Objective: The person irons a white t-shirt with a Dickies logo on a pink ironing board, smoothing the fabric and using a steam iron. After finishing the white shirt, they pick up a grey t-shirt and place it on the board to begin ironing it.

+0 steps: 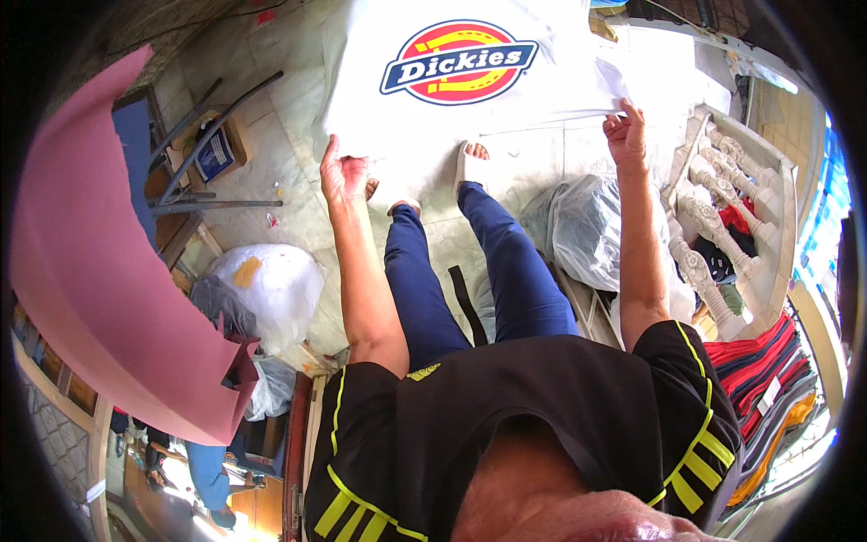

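A white printed cloth (560,86), perhaps a T-shirt, is stretched out in front of me. It bears a red, yellow and blue oval emblem (459,61), and its far part runs out of the picture. At its near left corner my left hand (345,177) is closed, thumb raised, with the cloth's edge at the fingers. My right hand (625,135) pinches the near right corner, pulling it to a point. Between the two hands the near edge hangs just beyond my feet.
Pale marble tiles (298,172) make up the floor. To the left stand a pink sheet (117,271), metal legs (217,117) and a stuffed white bag (271,285). On my right are a clear plastic bag (578,221), a carved white balustrade (722,208) and stacked folded clothes (759,388).
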`<control>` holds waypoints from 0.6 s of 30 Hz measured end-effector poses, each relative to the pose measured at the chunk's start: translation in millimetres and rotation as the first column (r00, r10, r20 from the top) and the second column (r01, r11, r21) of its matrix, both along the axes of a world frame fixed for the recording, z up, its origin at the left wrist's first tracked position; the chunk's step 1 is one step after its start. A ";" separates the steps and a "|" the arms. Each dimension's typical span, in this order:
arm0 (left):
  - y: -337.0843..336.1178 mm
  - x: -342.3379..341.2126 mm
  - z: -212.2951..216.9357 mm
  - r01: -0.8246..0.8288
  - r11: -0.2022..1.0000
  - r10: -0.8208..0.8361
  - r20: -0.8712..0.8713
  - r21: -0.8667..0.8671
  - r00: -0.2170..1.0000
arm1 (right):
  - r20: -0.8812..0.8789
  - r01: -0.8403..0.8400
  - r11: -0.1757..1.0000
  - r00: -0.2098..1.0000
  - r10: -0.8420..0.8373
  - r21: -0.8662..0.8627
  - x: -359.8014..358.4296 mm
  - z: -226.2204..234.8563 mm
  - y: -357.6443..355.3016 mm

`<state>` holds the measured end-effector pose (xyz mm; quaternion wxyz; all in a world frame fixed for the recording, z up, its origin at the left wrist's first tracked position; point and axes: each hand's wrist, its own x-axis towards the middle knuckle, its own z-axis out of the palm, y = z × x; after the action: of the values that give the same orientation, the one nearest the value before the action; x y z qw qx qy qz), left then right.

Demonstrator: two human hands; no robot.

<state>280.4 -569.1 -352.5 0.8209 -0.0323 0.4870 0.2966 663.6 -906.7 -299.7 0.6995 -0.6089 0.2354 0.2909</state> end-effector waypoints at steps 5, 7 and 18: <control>9.8 -3.6 7.2 0.022 0.980 0.024 -0.225 0.198 0.974 | -0.028 -0.057 0.998 0.998 0.057 -0.019 11.7 19.1 2.4; 12.5 7.1 33.8 0.053 0.971 0.029 -0.335 0.233 0.942 | -0.088 -0.124 0.992 0.988 0.125 0.011 16.0 31.5 -1.9; 110.6 46.6 150.5 0.207 0.774 -0.006 -0.319 0.599 0.948 | 0.213 -0.342 0.926 0.928 0.306 0.159 108.6 140.7 72.0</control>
<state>327.0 -458.5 -202.0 0.7170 0.3148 0.4805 0.3949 772.3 -834.7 -159.0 0.7160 -0.5930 0.0360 0.3666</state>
